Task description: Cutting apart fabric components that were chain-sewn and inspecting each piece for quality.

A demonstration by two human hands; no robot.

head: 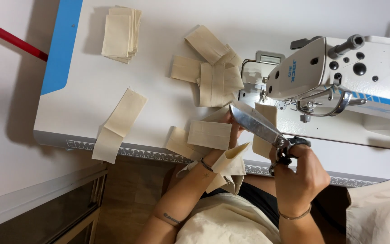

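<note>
While our right hand (299,174) grips the scissors (260,127), we steady cream fabric just in front of the sewing machine (339,74).
Right fingers curl through the handles, blades parted; left hand (234,131) pinches a fabric piece (209,134), holding it flat for the blades. Cut strips (217,77) lie left of the machine on the tabletop (159,27).

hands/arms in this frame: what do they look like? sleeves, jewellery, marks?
Both forearms are bare, with no sleeves or gloves in view. The left hand has a thin dark band at the wrist and a small dark tattoo further up the forearm. The right hand has a thin bracelet at the wrist. No rings can be made out.
</note>
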